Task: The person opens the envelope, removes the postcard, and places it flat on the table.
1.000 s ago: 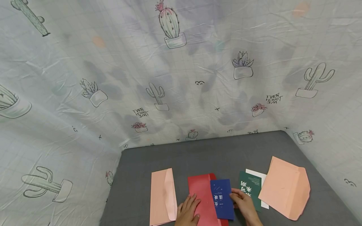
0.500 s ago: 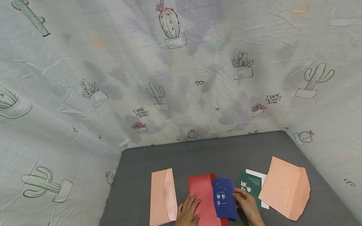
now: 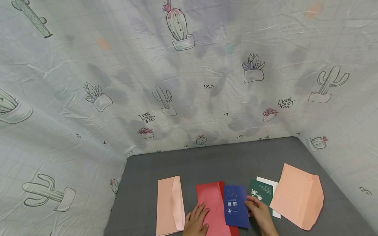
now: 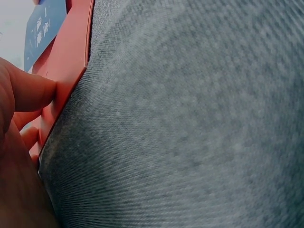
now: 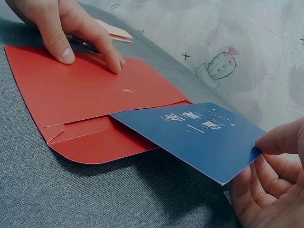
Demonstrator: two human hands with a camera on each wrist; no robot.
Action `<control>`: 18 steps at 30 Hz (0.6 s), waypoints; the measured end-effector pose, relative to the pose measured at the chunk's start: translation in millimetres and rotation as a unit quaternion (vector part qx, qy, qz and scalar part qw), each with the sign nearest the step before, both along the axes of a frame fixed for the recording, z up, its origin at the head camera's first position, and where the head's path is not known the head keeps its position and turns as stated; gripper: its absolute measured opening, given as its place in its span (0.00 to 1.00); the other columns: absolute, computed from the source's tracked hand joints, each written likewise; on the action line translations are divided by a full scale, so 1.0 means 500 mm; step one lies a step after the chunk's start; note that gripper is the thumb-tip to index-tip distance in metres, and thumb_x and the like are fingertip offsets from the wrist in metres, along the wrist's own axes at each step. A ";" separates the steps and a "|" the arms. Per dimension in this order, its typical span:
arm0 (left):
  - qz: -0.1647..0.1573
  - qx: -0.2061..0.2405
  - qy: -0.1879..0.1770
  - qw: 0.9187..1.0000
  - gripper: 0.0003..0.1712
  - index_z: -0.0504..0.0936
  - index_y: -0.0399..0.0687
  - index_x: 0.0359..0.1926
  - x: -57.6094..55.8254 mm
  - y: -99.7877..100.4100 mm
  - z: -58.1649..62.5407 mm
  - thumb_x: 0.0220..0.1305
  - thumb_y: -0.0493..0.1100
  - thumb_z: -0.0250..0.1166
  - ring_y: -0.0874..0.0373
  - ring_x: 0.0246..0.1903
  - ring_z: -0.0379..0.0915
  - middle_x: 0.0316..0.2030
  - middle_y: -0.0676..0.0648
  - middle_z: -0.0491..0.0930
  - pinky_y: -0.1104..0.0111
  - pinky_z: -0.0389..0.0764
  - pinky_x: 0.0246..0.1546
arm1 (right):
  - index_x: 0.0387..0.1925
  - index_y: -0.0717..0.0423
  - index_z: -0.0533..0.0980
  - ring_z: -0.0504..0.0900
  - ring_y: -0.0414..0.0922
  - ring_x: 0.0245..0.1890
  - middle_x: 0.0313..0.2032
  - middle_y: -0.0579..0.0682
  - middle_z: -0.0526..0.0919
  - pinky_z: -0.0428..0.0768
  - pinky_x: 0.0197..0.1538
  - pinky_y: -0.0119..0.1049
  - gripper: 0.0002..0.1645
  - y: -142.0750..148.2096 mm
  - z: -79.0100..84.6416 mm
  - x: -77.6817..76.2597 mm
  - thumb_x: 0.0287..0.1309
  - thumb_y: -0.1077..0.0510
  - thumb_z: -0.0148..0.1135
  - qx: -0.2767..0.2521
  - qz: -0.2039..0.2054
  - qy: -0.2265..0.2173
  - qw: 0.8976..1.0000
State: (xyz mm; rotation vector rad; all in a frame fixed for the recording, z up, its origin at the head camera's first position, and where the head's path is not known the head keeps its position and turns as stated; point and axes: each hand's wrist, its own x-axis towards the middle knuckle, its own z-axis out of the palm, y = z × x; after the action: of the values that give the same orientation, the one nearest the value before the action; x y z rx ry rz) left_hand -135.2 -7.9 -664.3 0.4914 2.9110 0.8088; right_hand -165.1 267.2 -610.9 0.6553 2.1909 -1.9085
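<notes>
A red envelope (image 3: 209, 203) lies on the grey table with its flap folded out to the right. My left hand (image 3: 196, 221) rests on its left part, fingers extended over the paper. A blue card (image 3: 236, 205) with white lettering overlaps the open flap, its left edge right at the envelope's mouth. By its right edge, my right hand (image 3: 260, 213) pinches this card between thumb and fingers. In the right wrist view the blue card (image 5: 190, 137) slants over the red flap (image 5: 102, 142), its held end raised off the table.
Left of the red envelope lies a closed pink envelope (image 3: 166, 205). To the right, a green card (image 3: 267, 193) covers part of a white card (image 3: 276, 214), beside another pink envelope (image 3: 292, 196) with its flap out. A cactus-print curtain (image 3: 189, 98) stands behind the grey table (image 3: 189, 164).
My right hand has drawn the blue card rightward out of the red envelope, and more of the flap's base shows. The left hand and the envelope have stayed in place.
</notes>
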 end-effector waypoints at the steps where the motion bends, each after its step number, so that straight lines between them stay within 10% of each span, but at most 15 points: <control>1: -0.003 -0.005 0.009 1.000 0.30 0.72 0.59 0.67 0.000 -0.001 -0.001 0.62 0.46 0.59 0.47 0.72 0.59 0.73 0.51 0.67 0.53 0.62 0.58 | 0.62 0.72 0.72 0.81 0.41 0.32 0.38 0.49 0.89 0.80 0.33 0.35 0.27 0.000 0.002 0.000 0.68 0.58 0.60 0.000 -0.001 0.000 1.000; 18: -0.006 -0.014 0.047 0.999 0.30 0.73 0.59 0.67 0.002 -0.006 -0.015 0.61 0.46 0.60 0.48 0.71 0.59 0.72 0.52 0.67 0.55 0.62 0.57 | 0.64 0.71 0.71 0.81 0.39 0.31 0.37 0.47 0.88 0.80 0.34 0.34 0.29 0.006 -0.002 0.000 0.68 0.57 0.61 -0.011 -0.016 0.007 1.000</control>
State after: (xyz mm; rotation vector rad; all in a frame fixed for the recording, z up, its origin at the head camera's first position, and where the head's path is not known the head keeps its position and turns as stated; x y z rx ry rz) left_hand -134.1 -11.0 -672.0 0.5575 2.9973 0.7611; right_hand -165.1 270.3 -611.7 0.6786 2.1759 -1.9559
